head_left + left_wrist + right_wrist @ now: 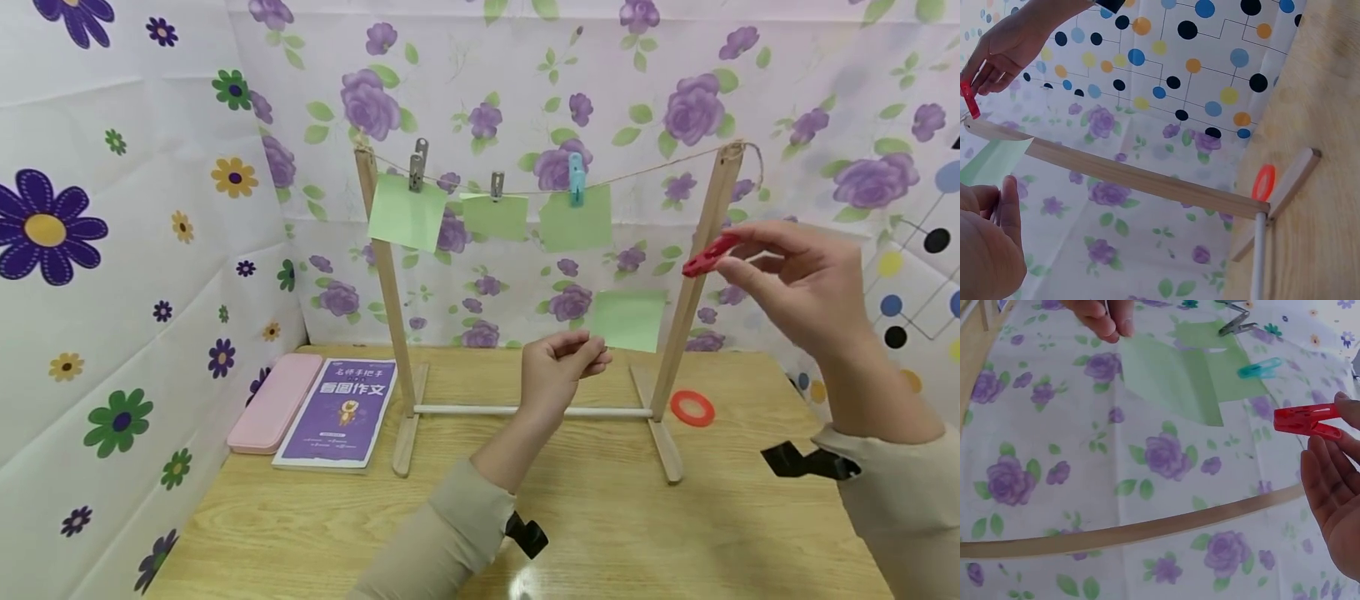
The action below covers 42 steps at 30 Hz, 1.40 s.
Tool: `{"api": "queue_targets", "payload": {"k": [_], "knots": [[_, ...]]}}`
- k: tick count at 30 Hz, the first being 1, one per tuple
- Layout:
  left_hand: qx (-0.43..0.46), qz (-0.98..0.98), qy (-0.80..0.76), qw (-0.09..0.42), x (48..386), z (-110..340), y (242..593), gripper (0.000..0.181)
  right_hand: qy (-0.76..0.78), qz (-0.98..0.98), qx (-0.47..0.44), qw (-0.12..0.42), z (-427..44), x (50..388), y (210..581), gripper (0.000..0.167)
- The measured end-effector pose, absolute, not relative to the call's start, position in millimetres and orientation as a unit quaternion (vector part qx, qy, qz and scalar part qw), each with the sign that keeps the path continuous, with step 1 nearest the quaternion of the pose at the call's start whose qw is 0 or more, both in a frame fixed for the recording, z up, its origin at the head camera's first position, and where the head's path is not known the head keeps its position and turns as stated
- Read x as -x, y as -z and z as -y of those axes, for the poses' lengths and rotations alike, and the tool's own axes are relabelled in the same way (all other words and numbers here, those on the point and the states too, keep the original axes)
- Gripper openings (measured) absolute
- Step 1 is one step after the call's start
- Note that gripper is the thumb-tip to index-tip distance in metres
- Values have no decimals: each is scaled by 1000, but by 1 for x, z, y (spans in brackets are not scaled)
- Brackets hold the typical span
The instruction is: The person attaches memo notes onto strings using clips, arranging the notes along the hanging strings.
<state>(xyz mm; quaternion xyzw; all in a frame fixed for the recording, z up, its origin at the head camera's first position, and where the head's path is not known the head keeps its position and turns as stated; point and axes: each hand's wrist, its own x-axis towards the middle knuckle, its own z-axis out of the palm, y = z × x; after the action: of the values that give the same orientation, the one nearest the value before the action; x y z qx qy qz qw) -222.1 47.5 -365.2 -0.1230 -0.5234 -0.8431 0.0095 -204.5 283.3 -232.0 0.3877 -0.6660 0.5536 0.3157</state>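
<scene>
My left hand (558, 367) pinches a green paper square (630, 321) by its left corner, below the string and in front of the backdrop. My right hand (806, 287) holds a red clothespin (708, 256) between thumb and fingers, beside the right post's upper part. Seen from the right wrist, the red clothespin (1307, 419) points toward the paper (1172, 381). Three green papers hang on the string (645, 173): the left one (407, 217) and middle one (495, 218) by metal clips, the right one (576, 221) by a blue clothespin (576, 177).
A wooden frame with a left post (393, 325), a right post (686, 308) and a white crossbar (607, 412) stands on the table (592, 525). Left of it lie a purple book (337, 417) and a pink case (276, 404). An orange-red ring (692, 408) lies at the right.
</scene>
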Motion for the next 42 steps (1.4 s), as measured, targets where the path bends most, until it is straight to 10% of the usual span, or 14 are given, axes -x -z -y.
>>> {"api": "queue_targets", "payload": {"k": [20,42], "knots": [[145,478,864,66,232,-68,313,8,-378,737,-329,455,-254,223,135,11],[133,445,881,93,237,-85,298,8,-355,836,-247,337,-253,262,102,19]]}}
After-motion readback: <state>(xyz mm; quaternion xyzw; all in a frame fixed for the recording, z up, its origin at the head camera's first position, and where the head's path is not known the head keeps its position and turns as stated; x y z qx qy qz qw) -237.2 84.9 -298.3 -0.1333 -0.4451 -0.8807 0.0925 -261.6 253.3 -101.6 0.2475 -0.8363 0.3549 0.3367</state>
